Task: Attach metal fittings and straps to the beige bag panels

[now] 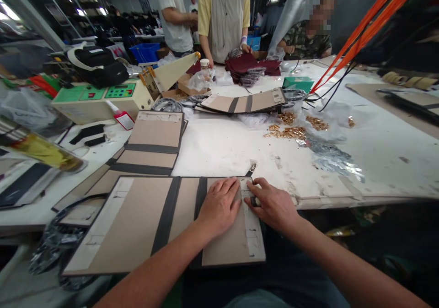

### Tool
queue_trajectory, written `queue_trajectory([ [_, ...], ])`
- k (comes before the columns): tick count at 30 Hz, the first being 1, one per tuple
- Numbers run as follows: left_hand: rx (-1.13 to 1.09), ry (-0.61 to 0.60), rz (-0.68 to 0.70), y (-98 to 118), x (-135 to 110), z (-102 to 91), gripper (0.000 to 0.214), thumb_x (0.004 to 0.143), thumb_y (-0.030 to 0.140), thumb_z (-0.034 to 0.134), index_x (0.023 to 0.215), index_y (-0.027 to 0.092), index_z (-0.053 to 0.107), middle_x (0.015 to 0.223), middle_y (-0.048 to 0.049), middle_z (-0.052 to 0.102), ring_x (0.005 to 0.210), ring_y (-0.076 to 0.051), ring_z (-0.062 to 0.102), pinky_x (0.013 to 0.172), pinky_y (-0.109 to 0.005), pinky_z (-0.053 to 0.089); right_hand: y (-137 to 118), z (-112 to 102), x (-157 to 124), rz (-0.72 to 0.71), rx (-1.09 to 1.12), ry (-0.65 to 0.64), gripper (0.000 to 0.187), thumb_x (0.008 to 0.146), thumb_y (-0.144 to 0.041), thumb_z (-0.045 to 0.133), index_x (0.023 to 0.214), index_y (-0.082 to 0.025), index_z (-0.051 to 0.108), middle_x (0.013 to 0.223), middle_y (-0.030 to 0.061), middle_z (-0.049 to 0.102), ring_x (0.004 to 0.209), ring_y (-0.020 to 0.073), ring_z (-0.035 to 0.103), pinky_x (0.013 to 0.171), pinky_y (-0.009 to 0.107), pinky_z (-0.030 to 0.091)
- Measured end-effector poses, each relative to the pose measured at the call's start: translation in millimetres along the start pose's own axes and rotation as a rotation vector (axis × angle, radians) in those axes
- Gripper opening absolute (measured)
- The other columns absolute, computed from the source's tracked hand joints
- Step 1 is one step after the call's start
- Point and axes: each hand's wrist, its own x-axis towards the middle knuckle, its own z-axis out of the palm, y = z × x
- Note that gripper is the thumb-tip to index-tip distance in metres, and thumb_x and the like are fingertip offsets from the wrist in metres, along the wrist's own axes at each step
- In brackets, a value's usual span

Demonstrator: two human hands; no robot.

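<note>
A flat brown cardboard cover (137, 221) with dark fabric strips lies open at the near table edge. My left hand (219, 205) rests flat on its right panel, fingers stretched out. My right hand (270, 205) sits at the panel's right edge, fingers pinched on a small dark clasp-like piece (254, 201). A dark strap end (251, 168) sticks out just beyond the cover.
More cardboard covers (154, 138) are stacked to the left and further back (245, 102). Gold metal fittings (288, 129) lie in plastic bags on the white table (222, 148). A beige machine (99, 99) stands at the left. Other people work at the far side.
</note>
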Motion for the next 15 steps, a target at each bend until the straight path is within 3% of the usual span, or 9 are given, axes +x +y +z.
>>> queue_trajectory([
  [15, 0.153, 0.061, 0.088, -14, 12, 8.1, 0.048, 0.105, 0.037, 0.045, 0.15, 0.023, 0.053, 0.151, -0.0083, 0.058, 0.137, -0.03, 0.052, 0.114, -0.049, 0.044, -8, -21, 19, -0.016, 0.008, -0.082, 0.045, 0.092, -0.037, 0.061, 0.134, -0.019, 0.056, 0.125, 0.0115, 0.061, 0.099, 0.026, 0.068, 0.077, 0.035, 0.057],
])
